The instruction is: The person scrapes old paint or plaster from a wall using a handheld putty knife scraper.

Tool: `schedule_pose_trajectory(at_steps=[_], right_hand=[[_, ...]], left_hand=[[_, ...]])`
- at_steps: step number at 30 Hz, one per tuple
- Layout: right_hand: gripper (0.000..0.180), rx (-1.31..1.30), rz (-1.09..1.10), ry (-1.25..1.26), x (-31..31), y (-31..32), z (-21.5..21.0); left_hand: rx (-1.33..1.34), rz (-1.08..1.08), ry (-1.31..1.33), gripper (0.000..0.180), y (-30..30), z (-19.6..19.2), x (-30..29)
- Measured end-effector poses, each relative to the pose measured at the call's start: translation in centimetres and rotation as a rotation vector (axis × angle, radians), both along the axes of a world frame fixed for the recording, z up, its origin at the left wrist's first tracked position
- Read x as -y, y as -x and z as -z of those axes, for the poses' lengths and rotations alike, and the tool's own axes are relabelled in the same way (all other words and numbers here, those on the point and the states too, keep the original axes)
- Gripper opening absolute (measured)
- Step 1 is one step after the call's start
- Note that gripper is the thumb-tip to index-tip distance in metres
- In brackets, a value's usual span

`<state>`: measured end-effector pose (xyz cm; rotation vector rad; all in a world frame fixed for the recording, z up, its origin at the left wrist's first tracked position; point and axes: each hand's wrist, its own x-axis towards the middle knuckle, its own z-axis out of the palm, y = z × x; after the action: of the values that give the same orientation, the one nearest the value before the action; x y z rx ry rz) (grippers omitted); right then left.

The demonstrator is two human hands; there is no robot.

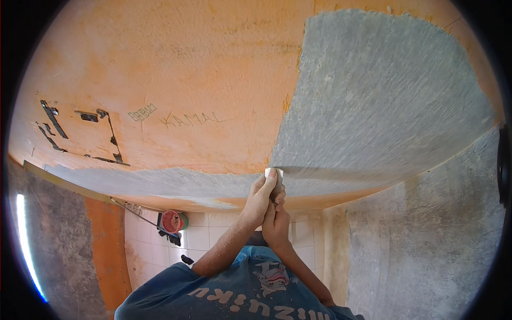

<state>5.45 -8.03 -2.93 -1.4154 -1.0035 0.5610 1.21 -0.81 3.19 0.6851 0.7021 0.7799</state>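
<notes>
Both of my hands are raised together in front of a wall, closed on a scraper [274, 172] whose pale, flat blade end pokes out above the fingers. My left hand [260, 198] is the higher one, its thumb laid along the blade. Just below and to the right, my right hand [276, 217] is wrapped around the lower part; the handle is hidden by the fingers. The blade touches or nearly touches the wall at the lower corner where orange paint [213, 80] meets a bare grey patch [378, 96]. The paint border there is ragged.
Pencil-like scrawl and black tape-like marks [113, 141] are on the orange paint at left. On the white tiled floor [200, 237] stands a red and green bucket [172, 221], with a long-handled tool [144, 217] beside it. Another grey wall [421, 229] rises at right.
</notes>
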Motion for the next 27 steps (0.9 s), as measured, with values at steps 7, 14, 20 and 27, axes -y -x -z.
schedule_pose_trajectory(at_steps=[7, 14, 20, 27], right_hand=[[0.031, -0.081, -0.033, 0.084, 0.3, 0.3, -0.8], [0.032, -0.043, -0.019, 0.084, 0.2, 0.2, 0.4], [0.031, -0.051, -0.021, 0.053, -0.2, 0.4, 0.9], [0.037, 0.002, -0.110, 0.151, -0.9, 0.1, -1.2]], left_hand=[[-0.065, 0.032, -0.023, 0.038, 0.3, -0.5, -0.1], [-0.084, 0.021, -0.039, 0.039, 0.3, 1.0, 0.0], [-0.104, 0.030, -0.113, 0.040, 0.2, 0.9, -0.2], [-0.130, 0.037, -0.296, 0.040, 0.9, -2.6, -0.8]])
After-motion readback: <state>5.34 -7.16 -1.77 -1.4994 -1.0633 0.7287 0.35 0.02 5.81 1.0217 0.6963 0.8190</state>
